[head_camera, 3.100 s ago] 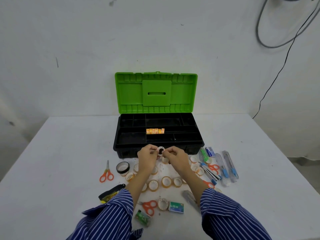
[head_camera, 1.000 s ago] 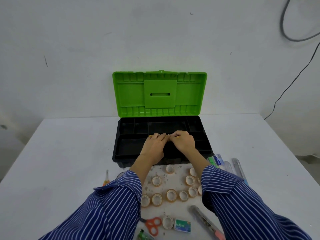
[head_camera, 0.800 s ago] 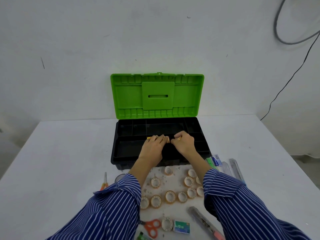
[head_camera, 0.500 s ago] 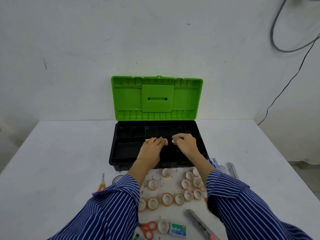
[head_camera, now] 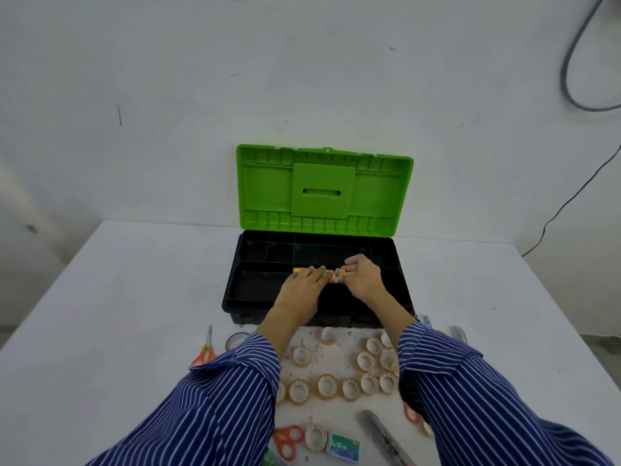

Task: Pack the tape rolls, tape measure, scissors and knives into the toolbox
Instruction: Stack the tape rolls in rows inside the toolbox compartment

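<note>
Head view. I see both forearms in striped sleeves reaching from the bottom of the frame up into the black toolbox, centre frame, its green lid standing upright behind.

Left hand: palm down, fingers extended flat over a row of orange tape rolls lying along the tray's middle divider; pressing, not curled.

Right hand: knuckles up, fingers bent round the right end of that row, pinching the end roll.

Loose tape rolls lie on the white table between the sleeves, below the box. Orange scissors lie left of the left sleeve; a second pair sits at bottom centre.
</note>
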